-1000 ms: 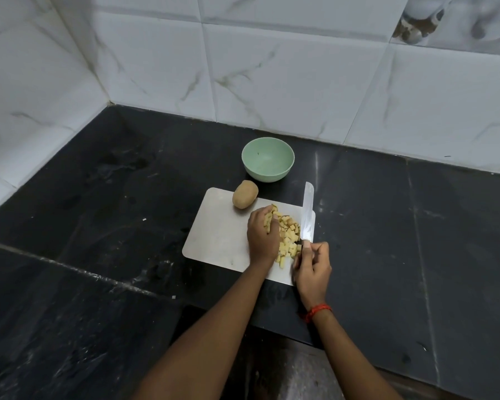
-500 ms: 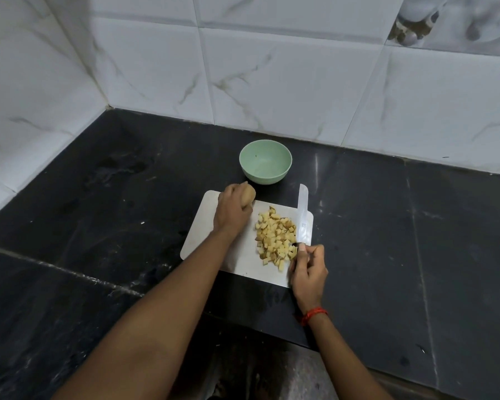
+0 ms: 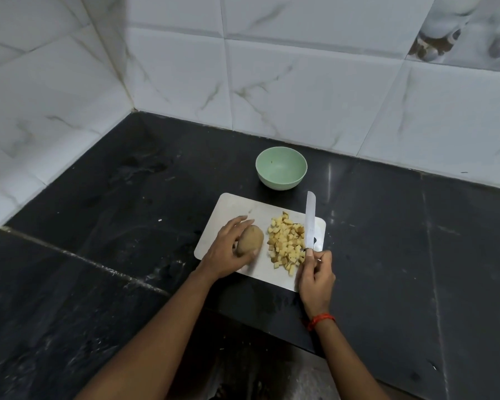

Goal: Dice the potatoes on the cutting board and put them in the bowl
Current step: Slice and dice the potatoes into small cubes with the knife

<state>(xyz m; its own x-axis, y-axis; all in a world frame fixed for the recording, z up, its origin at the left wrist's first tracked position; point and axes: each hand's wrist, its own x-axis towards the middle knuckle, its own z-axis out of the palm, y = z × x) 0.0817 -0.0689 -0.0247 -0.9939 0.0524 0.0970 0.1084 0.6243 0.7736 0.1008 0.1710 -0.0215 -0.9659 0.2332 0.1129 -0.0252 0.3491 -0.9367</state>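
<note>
Left hand cupped round whole potato

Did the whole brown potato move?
Yes. The whole brown potato, held by the left hand, came from the white cutting board's far corner by the pale green bowl toward the person.

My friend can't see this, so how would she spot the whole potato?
Find the white cutting board on the black counter. The left hand holds the whole potato there. It is one brown oval, unlike the pale yellow cubes beside it.
</note>
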